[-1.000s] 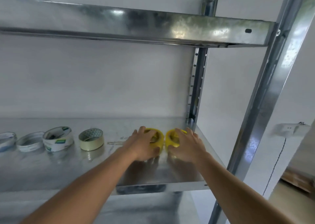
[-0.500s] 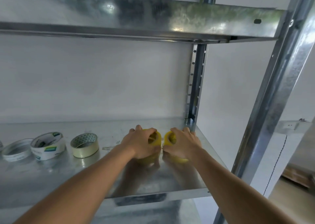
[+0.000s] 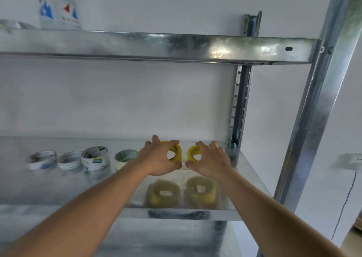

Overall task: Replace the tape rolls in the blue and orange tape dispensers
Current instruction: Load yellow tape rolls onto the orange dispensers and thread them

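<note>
Overhead, a galvanized metal shelf against a white wall.

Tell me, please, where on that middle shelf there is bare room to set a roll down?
The shelf is bare along its front edge, in front of the four tape rolls. The right end is crowded: the left hand and right hand each hold a yellow roll just above it.
</note>
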